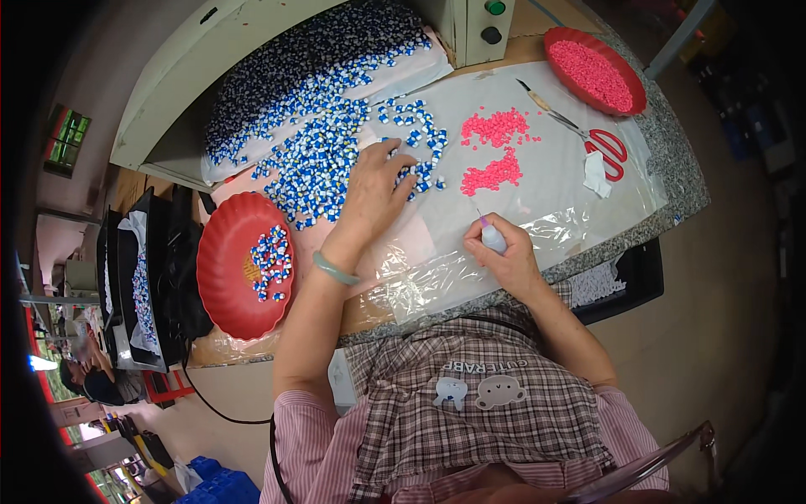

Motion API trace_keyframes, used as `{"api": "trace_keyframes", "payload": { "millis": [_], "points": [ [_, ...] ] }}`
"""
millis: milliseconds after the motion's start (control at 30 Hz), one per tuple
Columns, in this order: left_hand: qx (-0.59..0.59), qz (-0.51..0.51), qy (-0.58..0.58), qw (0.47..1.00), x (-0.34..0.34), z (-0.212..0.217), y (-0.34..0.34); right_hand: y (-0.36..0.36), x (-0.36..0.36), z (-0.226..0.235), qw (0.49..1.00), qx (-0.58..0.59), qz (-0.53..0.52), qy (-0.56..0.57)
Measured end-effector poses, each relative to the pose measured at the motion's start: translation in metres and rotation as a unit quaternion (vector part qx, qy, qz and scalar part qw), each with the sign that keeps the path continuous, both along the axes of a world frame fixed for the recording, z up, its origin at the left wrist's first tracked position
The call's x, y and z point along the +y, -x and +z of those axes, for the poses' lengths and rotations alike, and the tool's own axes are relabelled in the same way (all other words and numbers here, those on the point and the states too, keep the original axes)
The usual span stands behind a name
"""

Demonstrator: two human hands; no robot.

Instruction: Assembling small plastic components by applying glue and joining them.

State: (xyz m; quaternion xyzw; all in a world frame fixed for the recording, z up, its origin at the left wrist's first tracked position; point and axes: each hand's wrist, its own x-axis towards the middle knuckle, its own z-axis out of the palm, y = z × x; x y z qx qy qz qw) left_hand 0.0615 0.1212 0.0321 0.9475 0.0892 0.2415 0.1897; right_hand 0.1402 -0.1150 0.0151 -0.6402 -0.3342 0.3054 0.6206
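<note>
My right hand (508, 256) grips a small squeeze bottle (493, 238) with a pale body and a thin needle tip. The needle points up toward two loose groups of tiny pink pieces (494, 174) on the clear plastic sheet. My left hand (379, 183) reaches over the work surface, fingers bent and apart, at the edge of a row of small blue-and-white pieces (435, 143). Its fingertips are close to these pieces; I see nothing held between them. To its left spreads a dense heap of the same blue-and-white pieces (311, 168).
At left stands a red scalloped dish (222, 286) with some blue-and-white pieces; another red dish (640, 99) at far right holds pink ones. Red-handled scissors (617, 144), a pointed tool (532, 94) and crumpled white tissue (597, 175) lie nearby. A pale machine housing (159, 101) borders the back left.
</note>
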Motion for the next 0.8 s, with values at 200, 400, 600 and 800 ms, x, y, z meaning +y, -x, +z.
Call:
{"api": "trace_keyframes", "payload": {
  "millis": [200, 400, 600, 800],
  "points": [
    [-0.066, -0.028, 0.015, 0.997, -0.014, 0.018, -0.003, -0.001, -0.001, 0.001, 1.0, 0.007, 0.01, -0.002],
    [-0.027, -0.12, -0.002, 0.992, -0.041, 0.007, -0.021, -0.002, -0.002, 0.0, 1.0, 0.0, 0.01, -0.004],
    [-0.012, -0.069, -0.039, 0.997, -0.041, -0.004, -0.018, 0.001, 0.002, 0.005, 1.0, -0.004, 0.007, -0.011],
    [-0.051, 0.021, 0.457, 0.888, -0.066, 0.023, 0.016, -0.007, -0.006, 0.002, 0.989, 0.138, -0.006, -0.057]
  ]
}}
